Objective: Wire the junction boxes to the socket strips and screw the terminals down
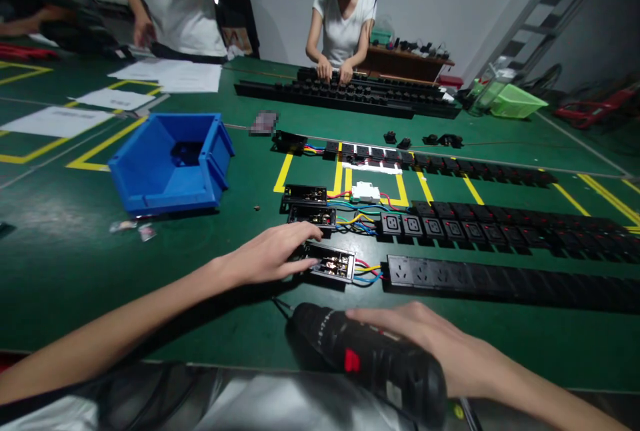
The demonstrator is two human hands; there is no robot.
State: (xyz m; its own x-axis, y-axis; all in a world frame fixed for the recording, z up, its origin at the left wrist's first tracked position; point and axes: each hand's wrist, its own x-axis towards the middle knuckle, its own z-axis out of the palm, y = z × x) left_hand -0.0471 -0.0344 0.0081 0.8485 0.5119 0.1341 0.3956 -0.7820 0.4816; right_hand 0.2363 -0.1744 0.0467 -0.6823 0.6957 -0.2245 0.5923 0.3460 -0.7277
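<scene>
Both hands are low over the green table (pixel 60 271). Left hand (pixel 267 256) lies flat with fingers stretched out, its fingertips pressing the near edge of a small open black box (pixel 333 262) with coloured wires (pixel 369 271) running into the end of a long black power strip (pixel 500 281). Right hand (pixel 425 334) rests loosely curled on top of a black electric screwdriver (pixel 370 361) lying on the table edge. Two more open boxes (pixel 307 204) sit just beyond, and a blue bin (pixel 170 161) stands to the left. Across the table, another person's hands (pixel 334 72) work on other strips.
</scene>
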